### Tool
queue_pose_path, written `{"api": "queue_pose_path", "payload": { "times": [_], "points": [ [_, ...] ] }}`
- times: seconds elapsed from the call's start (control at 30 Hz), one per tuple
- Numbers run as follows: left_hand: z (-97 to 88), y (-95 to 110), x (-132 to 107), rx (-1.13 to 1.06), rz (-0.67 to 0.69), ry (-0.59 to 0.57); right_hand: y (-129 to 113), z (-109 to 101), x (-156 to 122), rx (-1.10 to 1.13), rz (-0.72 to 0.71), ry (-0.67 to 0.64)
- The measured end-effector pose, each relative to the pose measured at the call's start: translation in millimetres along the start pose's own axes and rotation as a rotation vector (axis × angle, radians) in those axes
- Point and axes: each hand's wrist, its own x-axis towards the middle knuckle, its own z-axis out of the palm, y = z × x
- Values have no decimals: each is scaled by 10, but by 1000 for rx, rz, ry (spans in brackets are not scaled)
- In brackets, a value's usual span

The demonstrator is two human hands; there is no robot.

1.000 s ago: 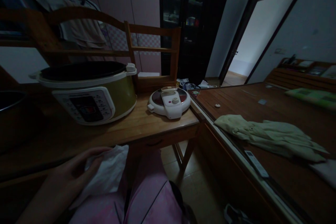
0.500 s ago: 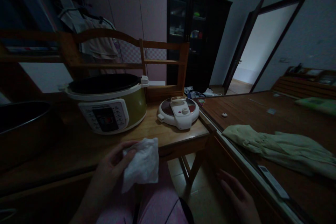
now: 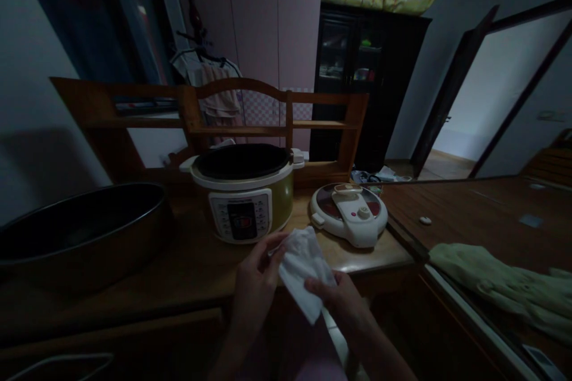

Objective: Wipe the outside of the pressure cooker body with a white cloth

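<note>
A white tissue (image 3: 301,268) hangs between my two hands, just in front of the desk edge. My left hand (image 3: 259,274) pinches its upper left corner between thumb and fingers. On the lower right side, my right hand (image 3: 342,297) grips it with the thumb on top. Behind the hands stands a green and white electric cooker (image 3: 281,205) without its lid, with a control panel on its front. To its right, the white cooker lid (image 3: 344,232) with dark red windows and a handle rests on the desk. At the left sits a large dark pot (image 3: 147,223).
The wooden desk (image 3: 192,277) has a low shelf rack (image 3: 243,131) at its back. On the right, a wooden surface (image 3: 482,208) holds a pale green cloth (image 3: 487,268), a small white object (image 3: 425,220) and a remote control (image 3: 540,363) at its near edge.
My right hand has come in from the lower right and taken hold of the tissue. The left hand still holds it. The view has turned left, showing more of the dark pot.
</note>
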Motion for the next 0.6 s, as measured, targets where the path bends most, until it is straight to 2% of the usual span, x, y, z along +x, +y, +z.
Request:
{"api": "queue_pose_path", "payload": {
  "times": [0.17, 0.3, 0.4, 0.6],
  "points": [
    [-47, -165, 95, -49, -5, 9, -9, 144, 81, -152, -21, 74],
    [-86, -269, 189, -62, -27, 55, -52, 176, 118, -172, -61, 19],
    [-130, -305, 247, -61, -31, 82, -66, 154, 160, -194, -57, 7],
    [-200, -312, 294, -64, -9, 142, -87, 189, 228, -264, -39, 76]
  ]
}}
